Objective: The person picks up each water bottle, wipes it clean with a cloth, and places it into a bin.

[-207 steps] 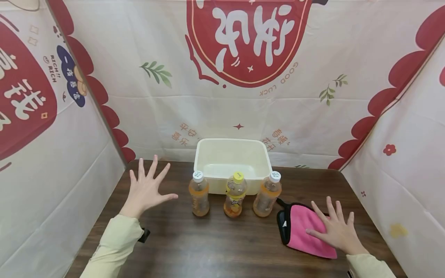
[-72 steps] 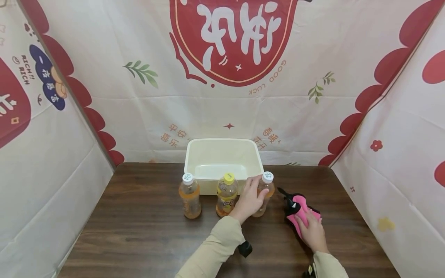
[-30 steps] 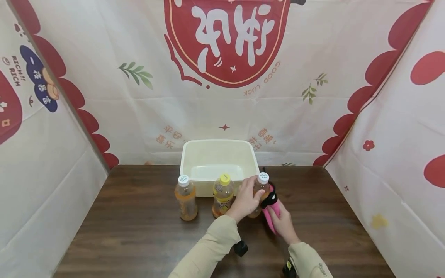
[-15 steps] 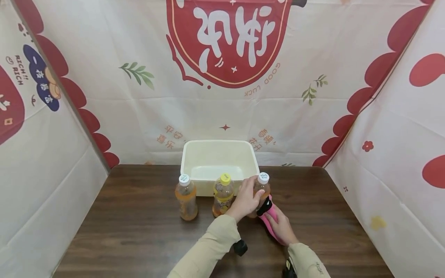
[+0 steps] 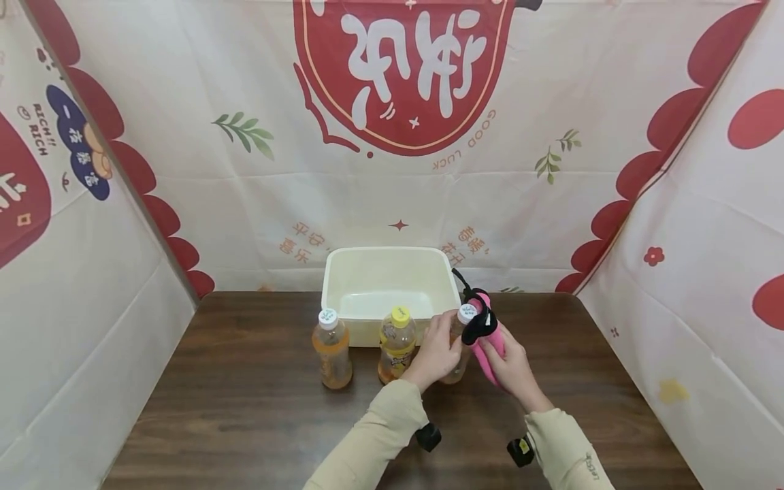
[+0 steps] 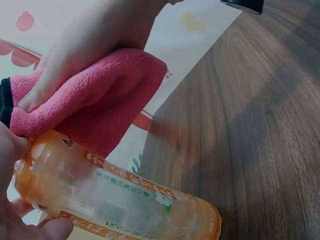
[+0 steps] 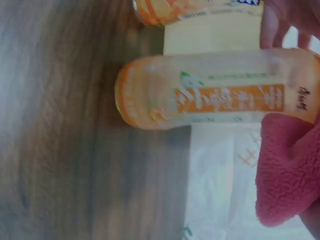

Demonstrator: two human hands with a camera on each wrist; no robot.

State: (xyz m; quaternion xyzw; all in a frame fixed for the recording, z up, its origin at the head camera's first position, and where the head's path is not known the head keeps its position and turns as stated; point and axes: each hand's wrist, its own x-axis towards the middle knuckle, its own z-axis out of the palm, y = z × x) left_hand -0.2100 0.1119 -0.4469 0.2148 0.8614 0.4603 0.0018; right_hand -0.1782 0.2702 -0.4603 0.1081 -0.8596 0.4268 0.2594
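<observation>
Head cam: L grip [image 5: 436, 352] clamped round rightmost btl [image 5: 455, 372], R grip [image 5: 512, 362] clamped on pink cloth [image 5: 484, 363] by btl's top.

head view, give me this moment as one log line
left hand: holds white-capped clear plastic bottle | right hand: holds black-trimmed pink plush cloth by bottle's top

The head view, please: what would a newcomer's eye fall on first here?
Likely the bright pink cloth, held by the right hand at the upper part of the rightmost bottle, which the left hand grips. Next, perhaps, the large red emblem high on the backdrop. Then the cream tub behind the yellow-capped bottle.
</observation>
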